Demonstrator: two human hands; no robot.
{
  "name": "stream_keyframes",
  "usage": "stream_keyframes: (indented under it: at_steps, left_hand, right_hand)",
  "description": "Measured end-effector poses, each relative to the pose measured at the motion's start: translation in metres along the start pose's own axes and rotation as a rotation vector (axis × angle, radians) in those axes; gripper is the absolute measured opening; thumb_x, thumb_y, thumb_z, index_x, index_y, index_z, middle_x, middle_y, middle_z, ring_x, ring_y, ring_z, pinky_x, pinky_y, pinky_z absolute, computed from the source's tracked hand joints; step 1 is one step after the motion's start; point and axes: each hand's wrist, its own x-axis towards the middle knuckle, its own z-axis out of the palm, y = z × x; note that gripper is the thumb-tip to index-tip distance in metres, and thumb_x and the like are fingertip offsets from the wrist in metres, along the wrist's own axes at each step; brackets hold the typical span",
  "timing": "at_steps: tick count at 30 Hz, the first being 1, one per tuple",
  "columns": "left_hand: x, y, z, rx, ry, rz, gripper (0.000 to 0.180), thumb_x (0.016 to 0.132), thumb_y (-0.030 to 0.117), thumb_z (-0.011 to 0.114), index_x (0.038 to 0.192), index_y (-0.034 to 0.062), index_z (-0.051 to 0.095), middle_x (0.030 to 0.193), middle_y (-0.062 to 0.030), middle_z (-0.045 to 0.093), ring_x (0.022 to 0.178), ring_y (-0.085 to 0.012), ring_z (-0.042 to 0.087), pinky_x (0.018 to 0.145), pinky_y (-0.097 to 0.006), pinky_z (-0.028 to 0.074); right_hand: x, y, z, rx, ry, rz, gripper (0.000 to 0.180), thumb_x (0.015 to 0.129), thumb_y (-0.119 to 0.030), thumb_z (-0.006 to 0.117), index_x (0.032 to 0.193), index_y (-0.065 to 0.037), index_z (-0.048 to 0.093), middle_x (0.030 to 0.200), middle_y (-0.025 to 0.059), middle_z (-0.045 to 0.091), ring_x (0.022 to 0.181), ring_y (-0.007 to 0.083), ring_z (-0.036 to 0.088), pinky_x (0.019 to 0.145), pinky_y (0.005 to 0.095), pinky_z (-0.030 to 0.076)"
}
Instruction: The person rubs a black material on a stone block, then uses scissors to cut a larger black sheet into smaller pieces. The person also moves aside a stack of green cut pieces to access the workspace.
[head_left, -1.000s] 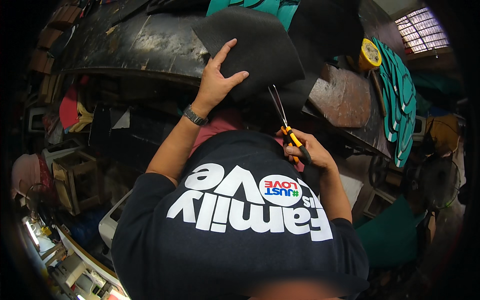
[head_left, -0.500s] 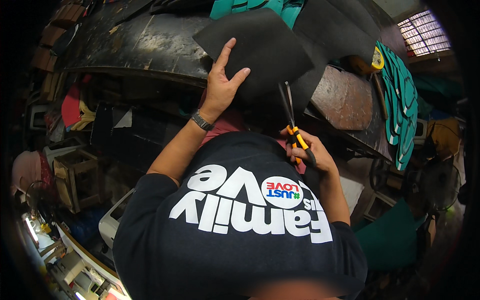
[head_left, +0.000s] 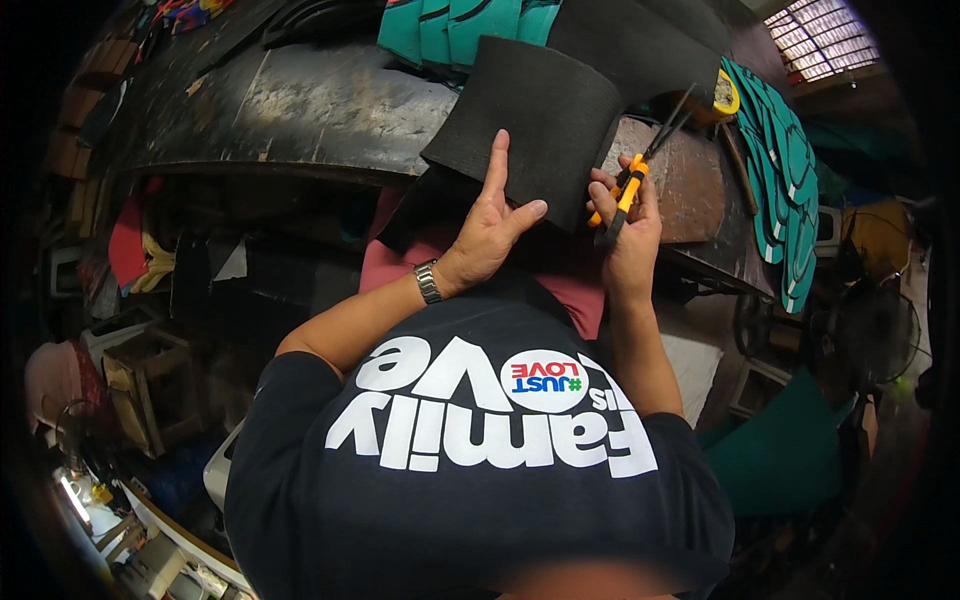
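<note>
A black, slightly textured sheet (head_left: 545,105) bends over the near edge of the dark worktable. My left hand (head_left: 485,235) grips its near part, with the index finger stretched out and the thumb on top; the other fingers are hidden. My right hand (head_left: 630,235) is closed round the orange-and-black handles of a pair of scissors (head_left: 632,182). Their long thin blades stand slightly parted and point up and to the right, away from the sheet. The right hand is just beside the sheet's right edge.
Dark worktable (head_left: 330,115) spans the far side. Teal pieces (head_left: 465,30) lie behind the sheet, and more teal pieces (head_left: 775,170) hang over the table's right side. A reddish-brown board (head_left: 685,190) and a yellow-rimmed roll (head_left: 728,95) are at right. A wooden stool (head_left: 155,385) stands left.
My left hand and the black sheet have shifted right and nearer, and the sheet now bends more. The scissors have moved up and right, their blades swinging from the sheet to point rightward.
</note>
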Motion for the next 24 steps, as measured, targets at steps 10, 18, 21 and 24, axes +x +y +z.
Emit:
stream_keyframes:
  at_steps: [10, 18, 21, 24]
  left_hand:
    - [-0.003, 0.016, 0.003, -0.151, -0.035, -0.035, 0.091, 0.1, 0.003, 0.056, 0.161, 0.0053, -0.011, 0.17, -0.0142, -0.002, 0.154, -0.0168, 0.01, 0.119, -0.032, 0.026]
    - [0.009, 0.019, -0.003, 0.437, 0.023, 0.326, 0.074, 0.097, 0.002, 0.06, 0.161, 0.0026, 0.023, 0.164, -0.0143, 0.031, 0.154, -0.0225, 0.022, 0.124, -0.036, 0.016]
    - [0.023, 0.034, -0.029, 0.349, 0.176, 0.355, 0.06, 0.093, 0.001, 0.067, 0.149, 0.0006, 0.045, 0.151, -0.0109, 0.048, 0.14, -0.0206, 0.042, 0.117, -0.034, 0.033]
    - [0.042, 0.049, -0.05, 0.236, 0.081, 0.212, 0.053, 0.088, -0.004, 0.073, 0.138, 0.0016, 0.059, 0.141, -0.0052, 0.056, 0.122, -0.0149, 0.056, 0.097, -0.026, 0.053]
  right_hand:
    - [0.006, -0.009, -0.012, -0.039, -0.011, 0.129, 0.05, 0.092, -0.011, 0.076, 0.135, -0.005, 0.053, 0.101, 0.0023, 0.067, 0.082, 0.0064, 0.061, 0.072, 0.0205, 0.049]
    - [0.021, -0.02, -0.023, 0.19, -0.06, 0.118, 0.054, 0.076, 0.009, 0.076, 0.124, -0.005, 0.054, 0.108, 0.0079, 0.066, 0.095, 0.0168, 0.069, 0.087, 0.029, 0.057]
    - [0.043, -0.034, -0.047, -0.015, -0.114, 0.071, 0.058, 0.076, 0.009, 0.076, 0.129, -0.004, 0.056, 0.113, 0.0085, 0.066, 0.102, 0.0166, 0.067, 0.09, 0.0284, 0.055]
    - [0.065, -0.038, -0.064, -0.239, -0.133, -0.059, 0.059, 0.077, 0.006, 0.077, 0.132, -0.003, 0.057, 0.115, 0.0082, 0.067, 0.107, 0.0162, 0.065, 0.093, 0.0277, 0.051]
